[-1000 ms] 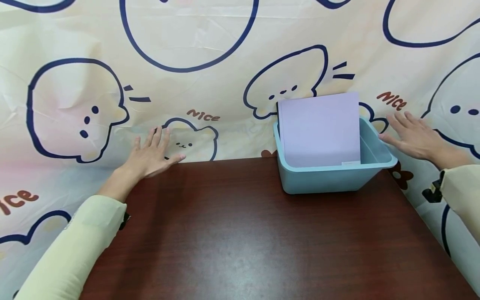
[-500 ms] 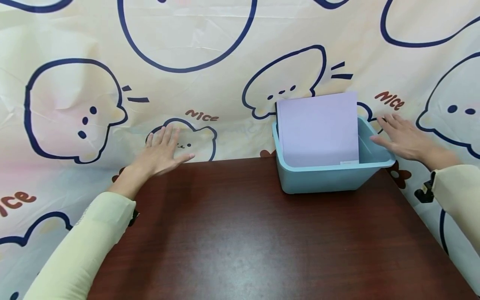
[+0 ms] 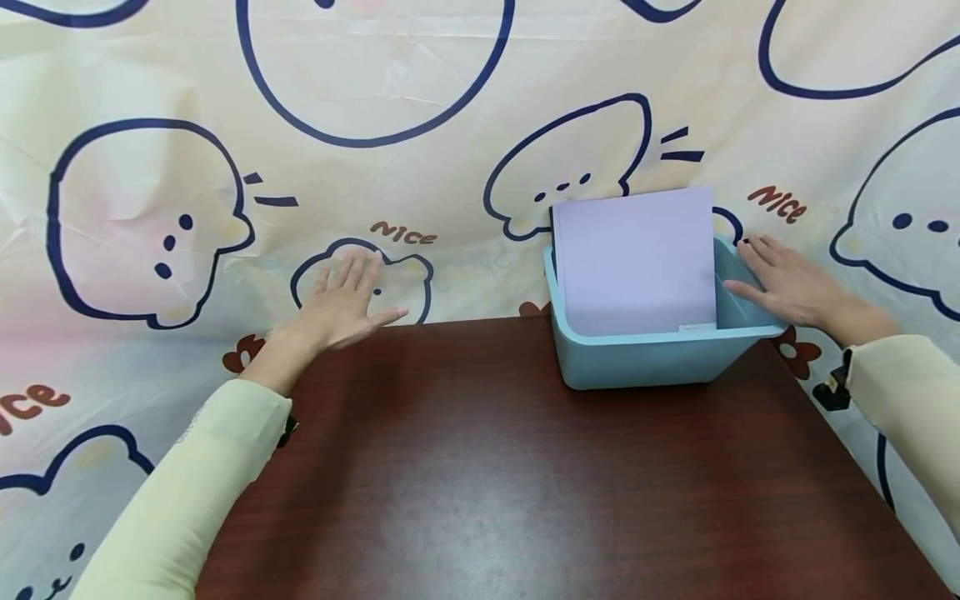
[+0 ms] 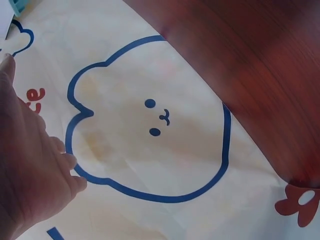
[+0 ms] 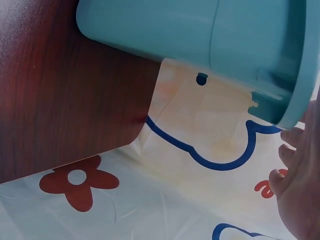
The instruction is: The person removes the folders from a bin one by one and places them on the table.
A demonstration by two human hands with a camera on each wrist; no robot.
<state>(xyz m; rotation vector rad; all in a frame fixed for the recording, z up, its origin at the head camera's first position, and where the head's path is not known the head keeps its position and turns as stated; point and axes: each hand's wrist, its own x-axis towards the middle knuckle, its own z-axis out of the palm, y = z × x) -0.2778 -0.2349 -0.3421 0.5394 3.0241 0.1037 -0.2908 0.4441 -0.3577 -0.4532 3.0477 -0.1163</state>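
Note:
A light blue plastic bin (image 3: 637, 365) stands at the far right corner of the table. Inside it, upright and leaning back, is a flat lilac sheet or folder (image 3: 637, 267) with a dark edge showing behind its left side. My right hand (image 3: 791, 287) is spread at the bin's right end, fingers straight; whether it touches the rim I cannot tell. In the right wrist view the fingers (image 5: 290, 155) lie beside the bin's rim. To the left, my left hand (image 3: 341, 308) hovers with spread fingers over the table's back edge, holding nothing.
The dark brown wooden table (image 3: 480, 467) ends at the back and right against a cream cloth (image 3: 420, 192) printed with blue-outlined cartoon figures. A rounded table corner (image 5: 131, 137) shows under the bin in the right wrist view.
My left hand has drifted right along the back edge. The right hand has moved left, closer over the bin's right end. Bin and lilac sheet have stayed in place.

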